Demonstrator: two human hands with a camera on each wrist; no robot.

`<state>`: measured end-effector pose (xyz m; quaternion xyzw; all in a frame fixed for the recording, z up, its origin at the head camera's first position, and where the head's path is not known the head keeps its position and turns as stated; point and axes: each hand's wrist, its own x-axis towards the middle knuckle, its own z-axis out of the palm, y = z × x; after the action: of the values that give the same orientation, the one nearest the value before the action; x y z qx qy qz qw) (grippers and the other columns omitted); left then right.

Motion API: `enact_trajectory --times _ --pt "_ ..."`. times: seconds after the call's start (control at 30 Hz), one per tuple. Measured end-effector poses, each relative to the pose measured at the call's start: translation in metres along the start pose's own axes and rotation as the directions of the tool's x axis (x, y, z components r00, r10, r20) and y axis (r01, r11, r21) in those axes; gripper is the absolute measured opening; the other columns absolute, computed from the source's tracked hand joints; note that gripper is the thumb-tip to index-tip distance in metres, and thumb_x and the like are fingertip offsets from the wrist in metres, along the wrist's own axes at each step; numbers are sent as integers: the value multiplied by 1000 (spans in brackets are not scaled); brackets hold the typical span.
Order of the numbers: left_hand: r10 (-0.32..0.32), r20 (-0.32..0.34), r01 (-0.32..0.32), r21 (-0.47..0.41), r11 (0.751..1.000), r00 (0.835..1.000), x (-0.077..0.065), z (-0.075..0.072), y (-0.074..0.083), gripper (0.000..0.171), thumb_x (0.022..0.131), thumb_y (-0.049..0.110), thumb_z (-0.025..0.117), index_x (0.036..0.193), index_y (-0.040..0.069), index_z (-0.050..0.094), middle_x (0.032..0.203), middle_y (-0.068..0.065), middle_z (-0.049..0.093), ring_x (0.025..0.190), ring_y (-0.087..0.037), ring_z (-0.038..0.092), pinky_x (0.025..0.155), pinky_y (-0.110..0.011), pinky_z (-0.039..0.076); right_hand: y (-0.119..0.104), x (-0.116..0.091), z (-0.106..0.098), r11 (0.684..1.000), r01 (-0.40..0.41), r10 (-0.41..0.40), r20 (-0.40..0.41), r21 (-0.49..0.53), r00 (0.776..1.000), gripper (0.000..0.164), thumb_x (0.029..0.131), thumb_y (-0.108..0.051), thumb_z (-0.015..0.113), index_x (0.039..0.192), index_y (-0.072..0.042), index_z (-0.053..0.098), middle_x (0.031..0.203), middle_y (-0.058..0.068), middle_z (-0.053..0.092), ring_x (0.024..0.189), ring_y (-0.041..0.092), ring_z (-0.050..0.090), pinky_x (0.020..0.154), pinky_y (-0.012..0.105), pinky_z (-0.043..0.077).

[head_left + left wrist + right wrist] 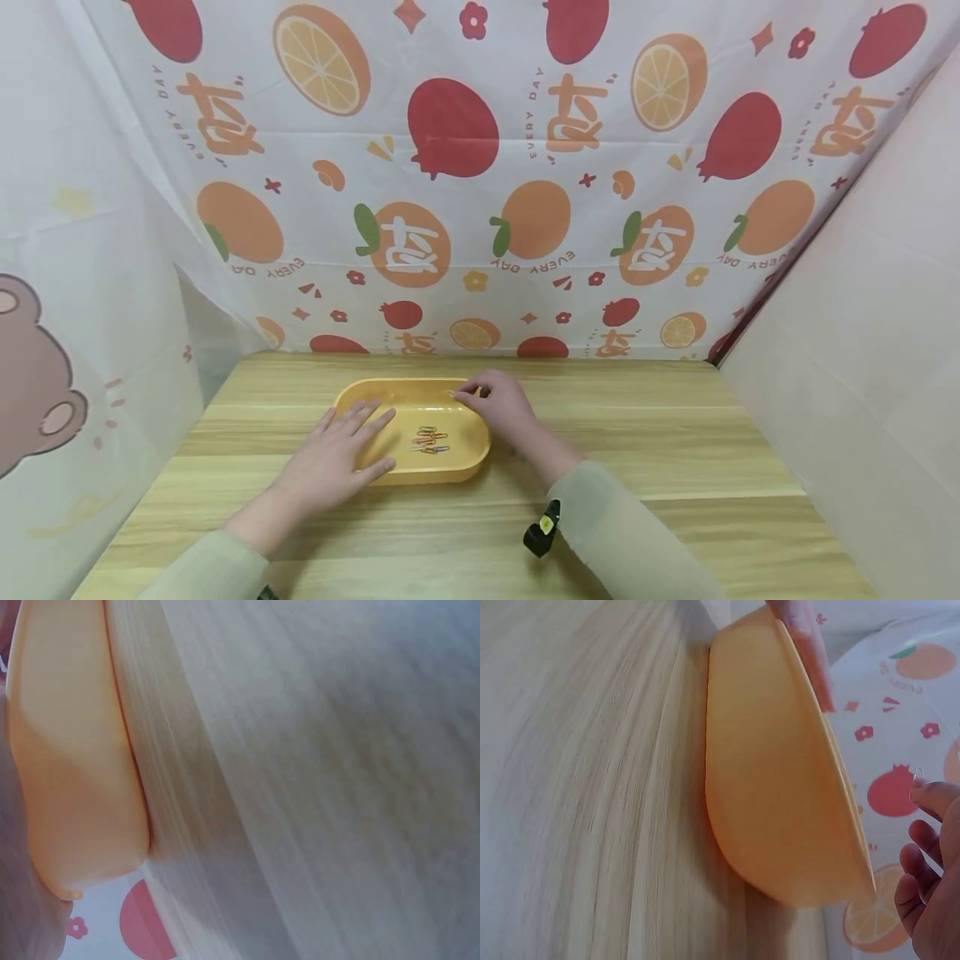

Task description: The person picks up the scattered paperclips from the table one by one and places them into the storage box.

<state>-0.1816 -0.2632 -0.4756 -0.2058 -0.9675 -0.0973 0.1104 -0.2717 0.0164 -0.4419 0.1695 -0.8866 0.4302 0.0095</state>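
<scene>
A yellow oval tray (420, 477) stands on the wooden table, with a small cluster of coloured paper clips (430, 440) lying on its floor. My left hand (337, 458) rests over the tray's left end, its fingers spread and reaching inside the rim. Above the far right rim, my right hand (504, 406) pinches a single pale paper clip (917, 780) between thumb and fingertip. In the right wrist view the other fingers of that hand are curled below the clip. The left wrist view shows mostly the tray's outer wall (75, 750), with only a little of the hand at the edge.
Wood-grain tabletop (645, 450) surrounds the tray. A fruit-printed sheet (465, 233) hangs at the table's back edge. Pale sheets hang at the left (90, 208) and right (862, 317). A black strap device (542, 530) sits on the right sleeve.
</scene>
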Motion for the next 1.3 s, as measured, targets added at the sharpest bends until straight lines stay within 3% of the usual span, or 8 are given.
enact_trajectory --times 0.23,0.57,0.8,1.0,1.3 --pt "-3 5 3 -1 1000 1000 0 1 -2 74 93 62 55 154 22 39 159 -12 33 146 -36 27 117 -63 14 -10 5 10 999 27 -26 39 -30 999 15 89 -38 74 92 -24 78 86 -9 61 76 10 54 62 25 48" --pt "3 -4 -3 0 1000 1000 0 2 -3 74 93 63 54 153 22 40 158 -12 35 145 -36 29 117 -63 14 -18 14 30 969 68 -35 139 -237 990 11 92 -34 72 87 -26 76 78 -14 59 74 6 52 62 22 45" --pt "6 -11 -6 0 1000 1000 1 2 -4 74 93 66 51 153 23 40 158 -11 35 146 -36 28 117 -63 13 -20 19 42 908 116 -28 219 -403 975 14 92 -28 72 80 -21 72 71 -11 58 66 7 51 60 23 44" --pt "4 -5 -4 -4 1000 1000 1 0 -2 74 93 64 53 153 22 40 158 -12 35 145 -37 29 117 -62 13 -18 22 53 815 163 -14 262 -557 965 17 91 -26 72 75 -22 70 70 -13 59 67 5 52 64 24 47" --pt "-1 -3 1 1 1000 1000 1 -2 0 73 92 58 60 153 22 41 157 -12 36 145 -37 29 117 -62 13 -28 19 55 740 189 30 312 -645 950 25 89 -18 70 66 -19 60 65 -7 55 61 11 50 59 27 44"
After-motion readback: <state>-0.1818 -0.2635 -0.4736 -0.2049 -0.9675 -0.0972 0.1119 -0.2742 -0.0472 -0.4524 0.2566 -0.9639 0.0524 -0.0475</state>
